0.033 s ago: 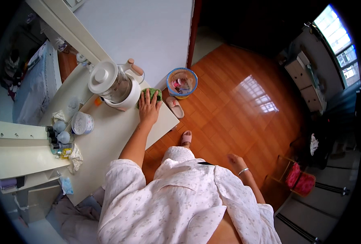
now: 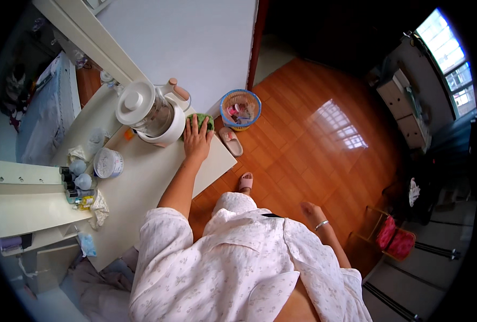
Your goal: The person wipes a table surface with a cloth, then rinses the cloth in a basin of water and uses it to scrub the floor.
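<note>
Head view: left hand (image 2: 196, 140) lies flat, fingers spread, pressing a green cloth (image 2: 207, 121) on the white surface (image 2: 142, 182) beside the kettle (image 2: 151, 111). Cloth looks soft, light, probably damp; grab anywhere. Right hand (image 2: 312, 211) hangs loose, empty.

Beside you on the wooden floor (image 2: 324, 139) sits a blue basket (image 2: 240, 109), a slipper (image 2: 231, 141) just beside it — a red chair (image 2: 393, 239) stands well apart, by the window (image 2: 447, 56).
</note>
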Motion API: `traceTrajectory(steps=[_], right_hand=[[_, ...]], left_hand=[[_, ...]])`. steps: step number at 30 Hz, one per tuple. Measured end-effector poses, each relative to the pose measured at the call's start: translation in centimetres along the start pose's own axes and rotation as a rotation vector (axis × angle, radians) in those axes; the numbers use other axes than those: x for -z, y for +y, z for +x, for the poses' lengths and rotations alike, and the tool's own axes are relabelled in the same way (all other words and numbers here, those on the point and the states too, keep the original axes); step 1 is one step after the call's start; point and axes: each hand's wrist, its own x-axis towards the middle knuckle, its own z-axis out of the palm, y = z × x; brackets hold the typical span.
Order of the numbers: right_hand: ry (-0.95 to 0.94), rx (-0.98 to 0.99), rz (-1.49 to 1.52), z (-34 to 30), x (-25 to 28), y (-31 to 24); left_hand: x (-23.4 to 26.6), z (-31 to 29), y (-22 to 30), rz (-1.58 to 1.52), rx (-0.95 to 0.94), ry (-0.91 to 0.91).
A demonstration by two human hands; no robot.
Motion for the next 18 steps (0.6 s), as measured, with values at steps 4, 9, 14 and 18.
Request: traceTrajectory(steps=[4, 9, 14, 18], right_hand=[[-0.028, 0.121, -0.005, 5.4, 2.4, -2.7], [-0.201, 0.317, -0.121, 13.5, 5.2, -10.6], [-0.290, 0.621, 0.010, 18.9, 4.2, -22.0], [-0.260, 0.949, -0.181, 22.6, -0.6, -28.2]], left_hand=[[-0.1, 2.7, 0.8, -0.041, 0.113, -0.007], [2.3, -2.4, 3.3, -0.178, -0.034, -0.127], [6.0, -6.1, 5.2, -0.357, -0.082, -0.216], [3.5, -4.5, 3.4, -0.256, -0.030, -0.123]])
